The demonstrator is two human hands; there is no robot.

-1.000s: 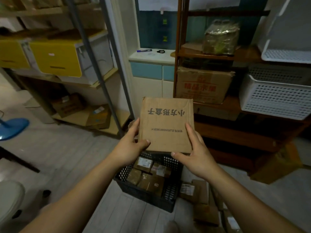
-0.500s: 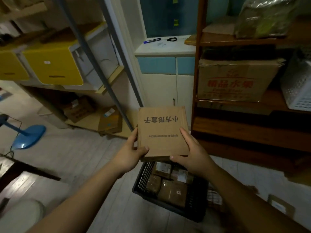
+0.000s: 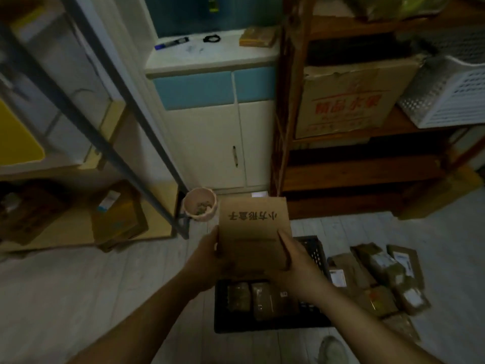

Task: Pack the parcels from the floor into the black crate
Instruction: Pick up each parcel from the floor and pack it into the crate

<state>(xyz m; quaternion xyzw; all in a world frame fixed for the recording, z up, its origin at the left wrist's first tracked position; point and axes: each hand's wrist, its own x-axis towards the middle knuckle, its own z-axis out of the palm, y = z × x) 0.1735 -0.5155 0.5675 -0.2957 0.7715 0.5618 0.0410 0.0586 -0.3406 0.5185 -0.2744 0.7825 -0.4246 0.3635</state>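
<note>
I see flat cardboard parcel at frame centre, held above black crate. Left hand grips its left edge, right hand its right edge, thumbs on front face. Crate holds maybe 3 wrapped parcels; view is dim. Loose parcels lie on floor, lower right. Pink bowl sits just left of held parcel's top.
</note>
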